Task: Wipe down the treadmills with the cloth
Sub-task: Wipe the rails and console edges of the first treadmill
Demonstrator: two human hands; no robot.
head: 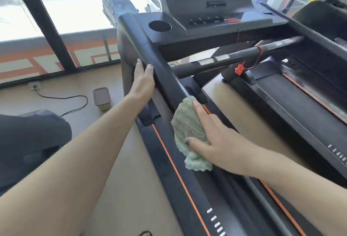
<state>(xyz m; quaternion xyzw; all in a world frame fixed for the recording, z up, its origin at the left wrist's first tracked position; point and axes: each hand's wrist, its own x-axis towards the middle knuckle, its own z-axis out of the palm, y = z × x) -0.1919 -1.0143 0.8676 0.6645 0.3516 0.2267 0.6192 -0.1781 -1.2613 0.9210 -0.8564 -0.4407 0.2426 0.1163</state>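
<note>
On the treadmill's smooth black handrail (165,74), the right hand (216,145) presses a nubby green cloth (187,128) (bunched, fingers spread); higher up, the left hand (143,80) lies flat, empty.

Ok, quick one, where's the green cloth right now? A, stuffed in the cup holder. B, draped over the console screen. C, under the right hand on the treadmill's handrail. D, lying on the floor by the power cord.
C: the right hand presses the green cloth against the black handrail.
</note>
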